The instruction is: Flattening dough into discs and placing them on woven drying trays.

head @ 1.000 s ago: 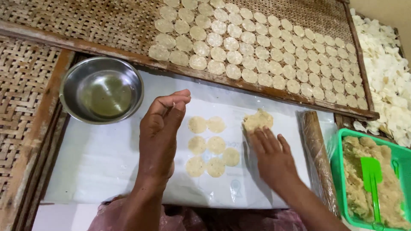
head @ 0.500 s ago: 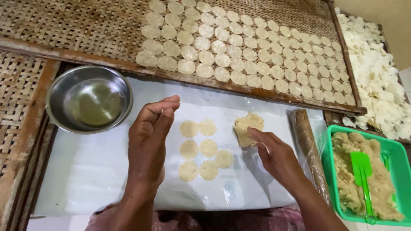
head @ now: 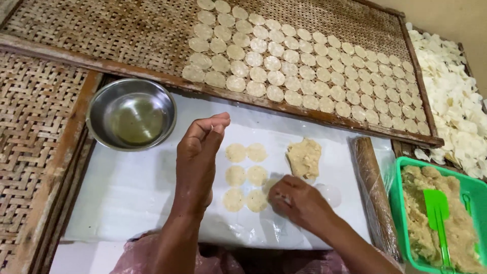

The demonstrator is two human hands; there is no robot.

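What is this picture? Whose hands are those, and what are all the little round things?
A camera on a person's head looks down at their own two hands. The left hand is lifted, fingers together, holding nothing I can see. The right hand presses down beside small flat dough discs lying on a white plastic sheet. A lump of dough lies next to them. There is also a metal bowl, a wrapped rolling pin, and a green tub of dough with a green spatula. Behind, many discs sit in rows on a woven tray.
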